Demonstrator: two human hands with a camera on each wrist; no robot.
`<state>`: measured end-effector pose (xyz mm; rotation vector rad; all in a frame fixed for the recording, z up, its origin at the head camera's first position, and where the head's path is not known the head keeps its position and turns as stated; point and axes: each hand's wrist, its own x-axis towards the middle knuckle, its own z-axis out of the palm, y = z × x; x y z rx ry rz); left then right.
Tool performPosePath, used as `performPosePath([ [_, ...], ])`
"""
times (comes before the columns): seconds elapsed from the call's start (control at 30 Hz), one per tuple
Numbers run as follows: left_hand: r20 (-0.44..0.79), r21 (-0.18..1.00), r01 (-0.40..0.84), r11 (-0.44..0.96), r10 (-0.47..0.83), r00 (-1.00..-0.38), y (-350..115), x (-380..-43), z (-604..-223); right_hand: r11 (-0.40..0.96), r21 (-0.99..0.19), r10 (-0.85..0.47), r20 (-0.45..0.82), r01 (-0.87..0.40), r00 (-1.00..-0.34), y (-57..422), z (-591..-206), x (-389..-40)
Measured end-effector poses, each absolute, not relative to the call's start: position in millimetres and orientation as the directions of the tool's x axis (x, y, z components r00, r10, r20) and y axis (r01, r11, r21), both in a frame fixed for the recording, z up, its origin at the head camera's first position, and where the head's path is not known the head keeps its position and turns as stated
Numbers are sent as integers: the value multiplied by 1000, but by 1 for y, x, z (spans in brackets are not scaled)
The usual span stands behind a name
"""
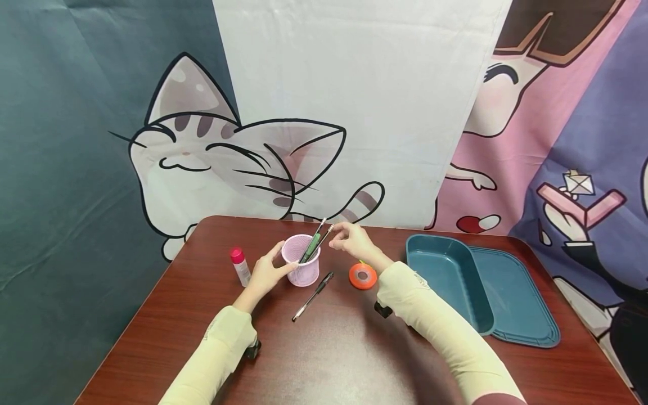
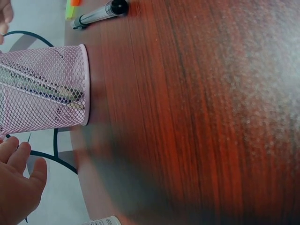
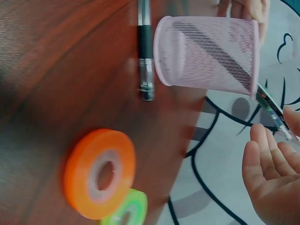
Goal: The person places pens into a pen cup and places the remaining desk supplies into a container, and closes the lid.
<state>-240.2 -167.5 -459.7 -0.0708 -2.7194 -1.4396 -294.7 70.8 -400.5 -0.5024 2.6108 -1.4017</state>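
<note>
A pink mesh pen holder (image 1: 304,275) stands upright on the table with a green pen (image 1: 310,247) and other slim pens leaning in it. My left hand (image 1: 267,274) grips its left side, thumb across the front near the rim and fingers at the back. Over the right rim, my right hand (image 1: 352,241) pinches the upper end of a dark pen (image 3: 268,101) between thumb and fingers; its lower part is inside the holder. In front of the holder lies a black-gripped clear pen (image 1: 313,296). An orange tape roll (image 3: 99,173) lies beneath my right wrist.
Left of the holder stands a white tube with a red cap (image 1: 240,266). A green tape roll (image 3: 129,208) sits behind the orange one. To the right, a blue-green box (image 1: 450,281) rests beside its flat lid (image 1: 521,298). A printed cloth backdrop (image 1: 354,67) hangs behind the table.
</note>
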Motion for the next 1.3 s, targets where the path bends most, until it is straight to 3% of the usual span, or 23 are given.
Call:
performPosePath([
  [0.17, 78, 823, 71, 564, 12, -997, -168, -240, -460, 537, -802, -378, 47, -260, -925, 71, -420, -290],
  [0.7, 78, 821, 73, 567, 16, -997, -168, -241, -461, 582, -674, -592, 33, -455, -806, 68, -468, -276],
  [0.9, 89, 808, 77, 584, 7, -996, -167, -239, -459, 595, -552, -661, 79, -585, -746, 66, -479, -271],
  [1.07, 87, 807, 72, 586, 2, -996, -166, -239, -459, 625, -465, -667, 100, -627, -739, 64, -484, -269],
  [1.3, 86, 806, 66, 589, -7, -996, -166, -238, -458, 636, -433, -665, 112, -638, -739, 65, -483, -265],
])
